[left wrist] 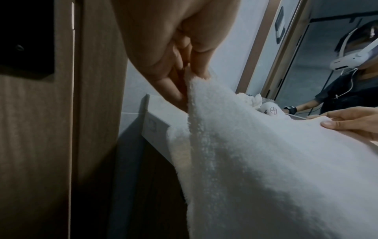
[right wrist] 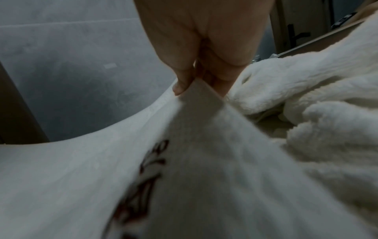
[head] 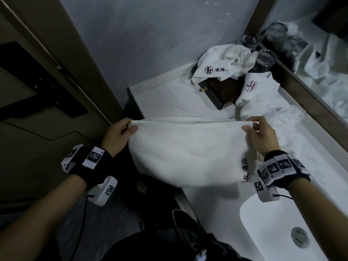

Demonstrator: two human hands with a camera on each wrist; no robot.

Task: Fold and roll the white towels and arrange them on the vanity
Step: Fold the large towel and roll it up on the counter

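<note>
A white towel (head: 190, 153) with dark embroidered characters hangs doubled over in front of the vanity (head: 160, 98), its top edge stretched level between both hands. My left hand (head: 130, 127) pinches the left top corner (left wrist: 194, 80) between thumb and fingers. My right hand (head: 248, 127) pinches the right top corner (right wrist: 202, 90) the same way. The towel's lower part sags below the counter edge. Two more white towels lie crumpled at the back: one (head: 224, 61) over a dark box, one (head: 263, 98) with a red logo to its right.
A dark wooden box (head: 220, 93) with a brass knob sits at the back of the counter. Upturned glasses (head: 265, 59) stand by the mirror (head: 320, 59) on the right. A white basin (head: 267, 228) lies at lower right. A brown door frame (head: 62, 59) stands close on the left.
</note>
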